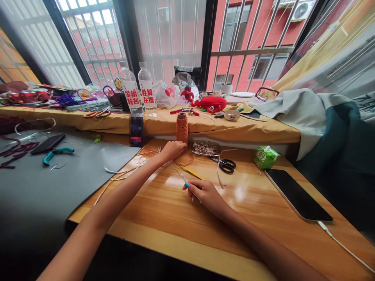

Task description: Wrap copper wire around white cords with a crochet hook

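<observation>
My right hand [206, 194] is closed in a pinch around a thin white cord [184, 178], whose end sticks up past the fingertips. Farther forward, my left hand [173, 150] is curled at the foot of an orange thread spool [182, 128] standing upright. Its fingertips are mostly hidden, and what they hold cannot be made out. Loose orange thread [186, 159] lies in coils beside that hand. Yellow tweezers [191, 172] rest on the table between both hands. To their right are a clear box of small pale pieces [205, 148] and black-handled scissors [227, 166].
A phone [299, 194] with a charging cable and a green carton [266, 157] lie at right. Teal pliers [58, 155] sit on a grey mat [35, 187] at left. Two bottles [147, 91] and a red knitted item [211, 104] stand on the cloth-covered ledge behind.
</observation>
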`<state>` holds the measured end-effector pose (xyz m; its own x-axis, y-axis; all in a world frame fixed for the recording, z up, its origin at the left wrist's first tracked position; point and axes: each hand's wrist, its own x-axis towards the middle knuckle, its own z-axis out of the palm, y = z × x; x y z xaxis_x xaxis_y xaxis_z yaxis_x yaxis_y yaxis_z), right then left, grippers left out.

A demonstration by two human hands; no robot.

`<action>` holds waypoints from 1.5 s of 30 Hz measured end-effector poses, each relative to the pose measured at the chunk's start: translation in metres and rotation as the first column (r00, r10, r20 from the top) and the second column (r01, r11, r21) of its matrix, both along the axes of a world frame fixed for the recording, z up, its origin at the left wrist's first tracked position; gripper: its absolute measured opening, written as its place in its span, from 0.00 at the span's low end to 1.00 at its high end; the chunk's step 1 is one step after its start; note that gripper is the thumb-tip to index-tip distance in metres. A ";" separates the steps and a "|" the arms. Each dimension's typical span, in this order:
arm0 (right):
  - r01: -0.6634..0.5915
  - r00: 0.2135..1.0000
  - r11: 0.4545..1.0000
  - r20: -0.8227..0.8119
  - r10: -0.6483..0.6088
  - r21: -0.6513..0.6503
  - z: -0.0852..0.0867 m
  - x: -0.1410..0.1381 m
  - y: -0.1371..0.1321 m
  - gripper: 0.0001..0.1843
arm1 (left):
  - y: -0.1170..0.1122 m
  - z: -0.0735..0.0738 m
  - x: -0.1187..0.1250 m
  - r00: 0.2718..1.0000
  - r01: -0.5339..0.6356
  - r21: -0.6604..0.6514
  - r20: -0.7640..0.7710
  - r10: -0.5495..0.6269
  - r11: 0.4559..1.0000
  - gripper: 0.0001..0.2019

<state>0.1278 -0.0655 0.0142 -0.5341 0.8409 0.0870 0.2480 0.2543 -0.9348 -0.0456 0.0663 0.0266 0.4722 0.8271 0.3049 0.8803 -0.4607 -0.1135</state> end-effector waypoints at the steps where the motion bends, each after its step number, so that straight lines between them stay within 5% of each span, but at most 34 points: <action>1: 0.000 1.000 1.000 0.001 0.000 -0.001 0.000 0.000 0.000 0.12 | -0.001 0.001 -0.001 1.000 -0.002 0.007 0.002 0.002 1.000 0.14; 10: 0.003 0.999 1.000 -0.036 -0.003 -0.013 -0.003 -0.001 0.002 0.12 | -0.012 0.025 -0.013 0.965 -0.080 0.265 0.261 0.009 0.961 0.11; 21: 0.022 0.996 0.998 -0.088 -0.027 -0.058 -0.005 -0.003 0.004 0.13 | -0.008 0.075 -0.027 0.747 -0.196 0.446 0.645 -0.162 0.873 0.07; 28: 0.053 0.993 0.998 -0.106 -0.049 0.032 -0.008 -0.002 0.006 0.13 | -0.015 0.108 -0.023 0.656 -0.212 0.490 0.713 -0.249 0.845 0.05; 34: 0.082 0.978 0.991 -0.198 -0.061 0.103 -0.012 0.000 0.009 0.15 | -0.027 0.134 -0.016 0.619 -0.272 0.582 0.716 -0.324 0.766 0.06; 37: 0.144 0.950 0.981 -0.296 -0.101 0.129 -0.005 0.005 0.013 0.15 | -0.041 0.136 -0.008 0.657 -0.228 0.589 0.681 -0.324 0.775 0.07; 39: 0.156 0.938 0.975 -0.334 -0.096 0.159 0.006 0.011 0.013 0.15 | -0.052 0.130 0.000 0.747 -0.136 0.556 0.601 -0.284 0.820 0.07; 42: 0.215 0.923 0.933 -0.373 -0.097 0.290 0.024 0.019 0.007 0.13 | -0.066 0.113 0.011 0.906 0.003 0.422 0.383 -0.182 0.906 0.07; 45: 0.102 0.949 0.920 -0.314 0.024 0.378 0.033 0.020 0.001 0.11 | -0.077 0.094 0.018 0.971 0.075 0.230 0.205 -0.124 0.970 0.08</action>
<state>0.1478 -0.0643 0.0467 -0.3950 0.7269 0.5618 -0.0175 0.6054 -0.7957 -0.0279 -0.0109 0.1201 0.4510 0.6808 0.5772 0.8459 -0.5324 -0.0330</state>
